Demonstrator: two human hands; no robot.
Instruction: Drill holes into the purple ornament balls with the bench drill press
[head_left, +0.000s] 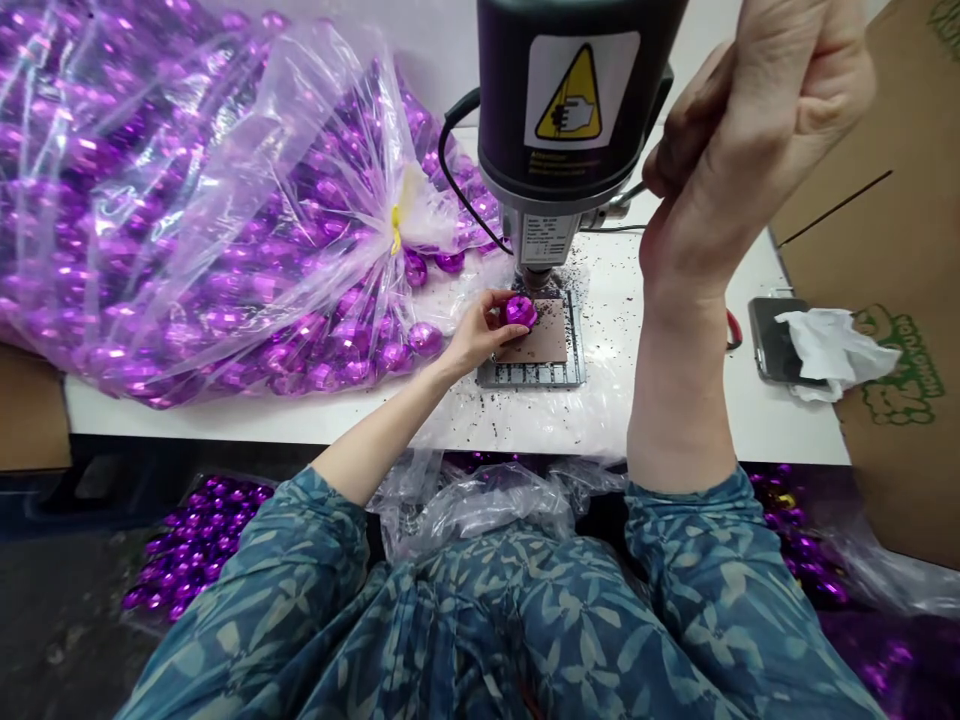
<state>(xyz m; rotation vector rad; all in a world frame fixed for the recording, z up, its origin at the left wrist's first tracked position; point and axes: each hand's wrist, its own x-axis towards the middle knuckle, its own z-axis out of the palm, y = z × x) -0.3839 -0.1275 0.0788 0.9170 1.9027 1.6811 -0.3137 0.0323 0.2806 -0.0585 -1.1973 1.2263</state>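
Note:
My left hand (486,328) pinches a shiny purple faceted ball (520,312) between thumb and fingers. The ball sits over a thin brown board (553,335) on the slotted metal base (529,375), just under the chuck (535,278) of a black bench drill press (510,120). Raised at the upper right, my right hand (757,130) is closed around the press's feed lever (628,195). Most of that lever is hidden by the hand. Dark shavings lie scattered around the base.
A large clear bag (225,220) of purple balls, with a yellow tie, covers the table's left side. To the right are a phone (776,340), crumpled tissue (836,350) and a cardboard box (877,200). More purple balls (199,550) lie below the table.

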